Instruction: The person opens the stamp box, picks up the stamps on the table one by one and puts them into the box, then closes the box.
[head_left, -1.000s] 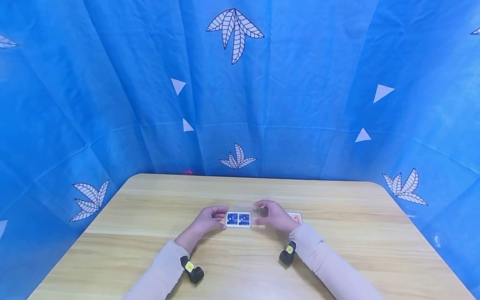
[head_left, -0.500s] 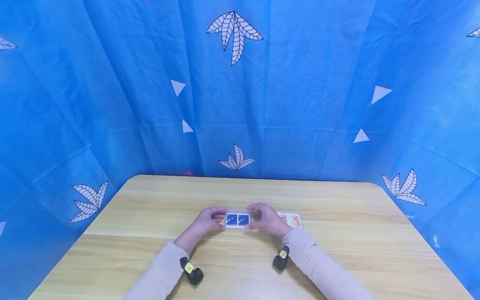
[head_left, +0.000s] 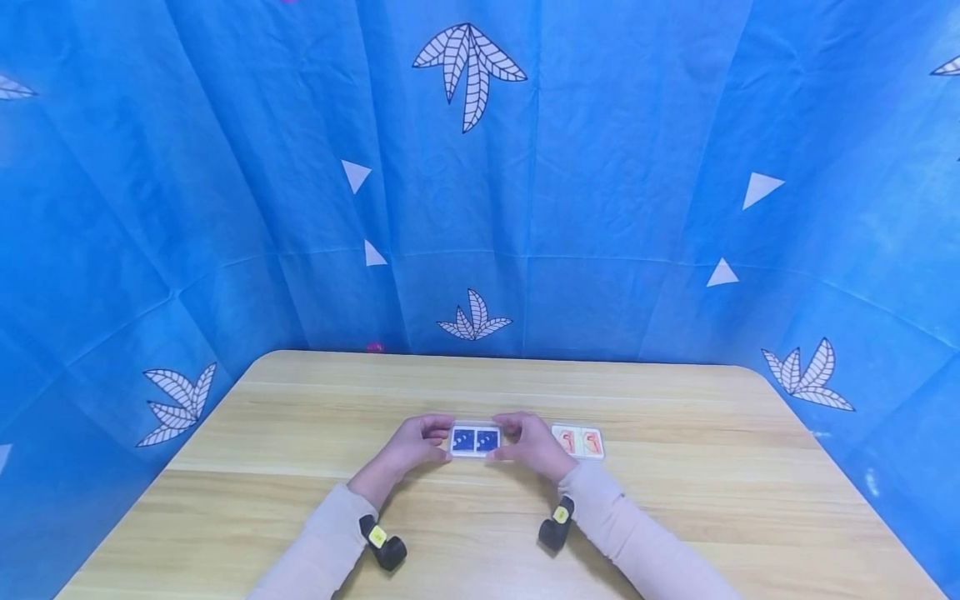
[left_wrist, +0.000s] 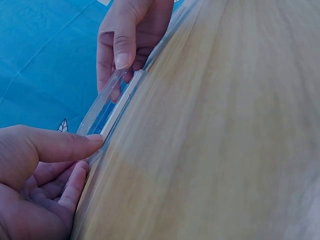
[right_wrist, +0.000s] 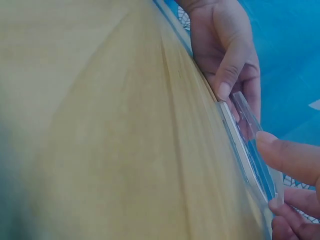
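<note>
A clear plastic card case (head_left: 475, 455) lies on the table with two dark blue, moon-patterned decks of cards (head_left: 487, 440) side by side in it. My left hand (head_left: 416, 442) holds its left end, thumb in front and fingers behind. At the other end, my right hand (head_left: 531, 443) pinches a clear lid (right_wrist: 246, 111) between thumb and fingers. The lid is tilted over the case: both wrist views show a narrow gap between lid and tray, wider at the right hand's end.
A second clear case (head_left: 577, 442) with two orange-and-white decks lies just right of my right hand. The wooden table (head_left: 480, 525) ends at a blue curtain (head_left: 600, 208) behind. Each wrist wears a black camera.
My right hand has moved left with the clear lid, bringing it over the blue decks. The second case has come more into view. My left hand has stayed at its end.
</note>
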